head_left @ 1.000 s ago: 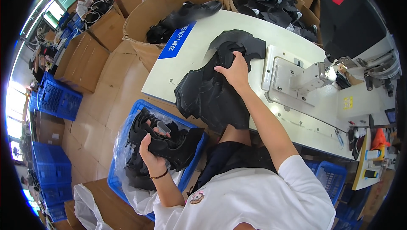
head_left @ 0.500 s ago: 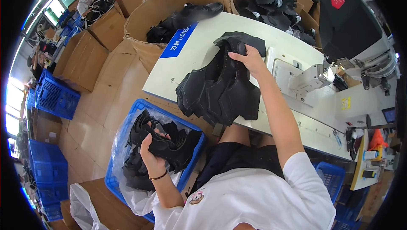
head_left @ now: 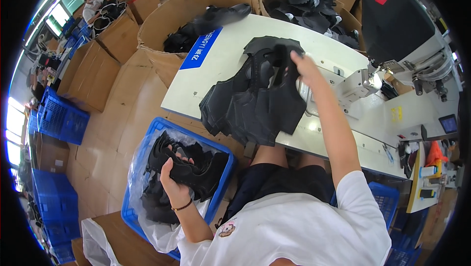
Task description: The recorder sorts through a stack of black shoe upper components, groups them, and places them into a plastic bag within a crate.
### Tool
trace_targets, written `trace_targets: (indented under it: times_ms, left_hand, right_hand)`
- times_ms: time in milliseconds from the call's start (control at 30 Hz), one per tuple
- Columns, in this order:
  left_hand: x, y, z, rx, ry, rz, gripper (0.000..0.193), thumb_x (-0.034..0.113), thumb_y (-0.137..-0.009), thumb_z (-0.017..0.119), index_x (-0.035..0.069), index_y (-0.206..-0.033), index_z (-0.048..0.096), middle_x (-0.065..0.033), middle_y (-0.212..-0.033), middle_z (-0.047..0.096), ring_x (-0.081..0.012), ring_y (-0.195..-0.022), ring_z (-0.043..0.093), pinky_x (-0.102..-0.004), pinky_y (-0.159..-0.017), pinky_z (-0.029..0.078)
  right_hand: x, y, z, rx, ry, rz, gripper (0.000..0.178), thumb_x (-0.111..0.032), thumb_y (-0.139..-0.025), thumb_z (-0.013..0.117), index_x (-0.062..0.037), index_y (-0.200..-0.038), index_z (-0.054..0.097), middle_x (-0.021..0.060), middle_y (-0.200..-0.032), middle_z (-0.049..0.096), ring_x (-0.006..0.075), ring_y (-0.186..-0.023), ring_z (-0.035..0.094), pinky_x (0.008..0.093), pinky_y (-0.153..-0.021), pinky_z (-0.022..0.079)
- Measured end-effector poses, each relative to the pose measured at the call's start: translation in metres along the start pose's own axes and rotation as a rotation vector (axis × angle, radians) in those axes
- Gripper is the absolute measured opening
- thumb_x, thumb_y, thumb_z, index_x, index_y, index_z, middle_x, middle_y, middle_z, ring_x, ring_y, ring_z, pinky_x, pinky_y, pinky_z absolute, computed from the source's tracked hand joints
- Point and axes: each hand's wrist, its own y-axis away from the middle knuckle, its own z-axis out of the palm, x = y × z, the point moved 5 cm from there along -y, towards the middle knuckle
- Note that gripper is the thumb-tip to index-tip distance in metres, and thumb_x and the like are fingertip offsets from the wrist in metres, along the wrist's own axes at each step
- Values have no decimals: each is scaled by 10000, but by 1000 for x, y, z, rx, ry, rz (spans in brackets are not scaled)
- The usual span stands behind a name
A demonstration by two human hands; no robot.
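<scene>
My left hand (head_left: 172, 183) is down at about seven o'clock from the middle of the view, fingers curled tight around a black cut piece (head_left: 194, 172) that I'm holding over the blue crate (head_left: 147, 141) beside my left knee. The crate is lined with clear plastic (head_left: 140, 168) and has more black pieces heaped in it, so this hand is right on top of that supply. My right hand (head_left: 301, 65) is far out at about one o'clock, arm nearly straight, fingers closed on the top edge of the big stack of black pieces (head_left: 255, 99) lying on the white worktop (head_left: 230, 45). That stack fans out from my right hand back toward me, its long axis running from roughly one o'clock down to seven o'clock, with the lower end hanging over the near edge of the worktop, just above my lap. So the stack sits between my two hands: the right one is touching it at the far end, and the left one is well apart from it, lower and off to the left. The sewing machine (head_left: 360, 82) stands just to the right of my right hand, at about two o'clock. Beyond the worktop, at twelve o'clock, cardboard bins (head_left: 162, 25) hold more dark pieces.
</scene>
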Motion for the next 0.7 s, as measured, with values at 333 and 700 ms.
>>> trace_targets:
  times_ms: [333, 700]
  left_hand:
    - [-2, -1, 10, -75, 9, -73, 452, 172, -735, 561, 54, -1154, 441, -87, -832, 528, -200, -751, 532, -404, -754, 444]
    - [-5, 4, 12, -25, -2, -90, 437, 183, -740, 553, 49, -1144, 457, -76, -837, 537, -185, -748, 536, -399, -731, 457]
  right_hand:
    - [23, 31, 15, 7, 741, -76, 632, -194, -568, 756, 69, -1046, 436, 260, -1041, 508, 382, -1002, 484, 366, -863, 405]
    - [-30, 50, -26, -296, -525, -121, 424, 14, -709, 602, -45, -1106, 465, 89, -988, 562, 157, -862, 564, 251, -681, 476]
